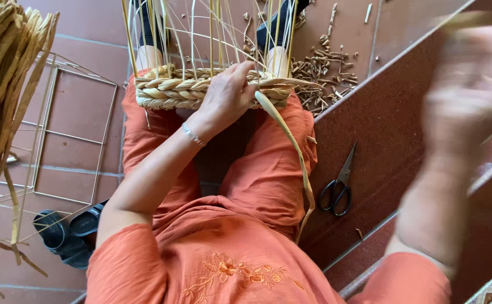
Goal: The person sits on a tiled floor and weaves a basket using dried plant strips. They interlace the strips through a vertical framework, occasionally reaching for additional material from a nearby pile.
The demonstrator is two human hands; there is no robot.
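Observation:
A half-woven straw basket (170,90) rests on my knees, with thin upright stakes rising from its braided rim. My left hand (226,95) presses on the basket's near side, fingers curled over the weave. A long flat straw strand (296,152) hangs from the rim near that hand and trails down over my orange trousers. My right hand (468,84) is raised at the right, heavily blurred; whether it holds anything is unclear.
Black-handled scissors (339,183) lie on the dark red step to my right. A bundle of dried straw (1,84) hangs at the left beside a wire frame (60,135). Dark sandals (68,231) sit below it. Cut straw scraps (324,67) litter the tiled floor.

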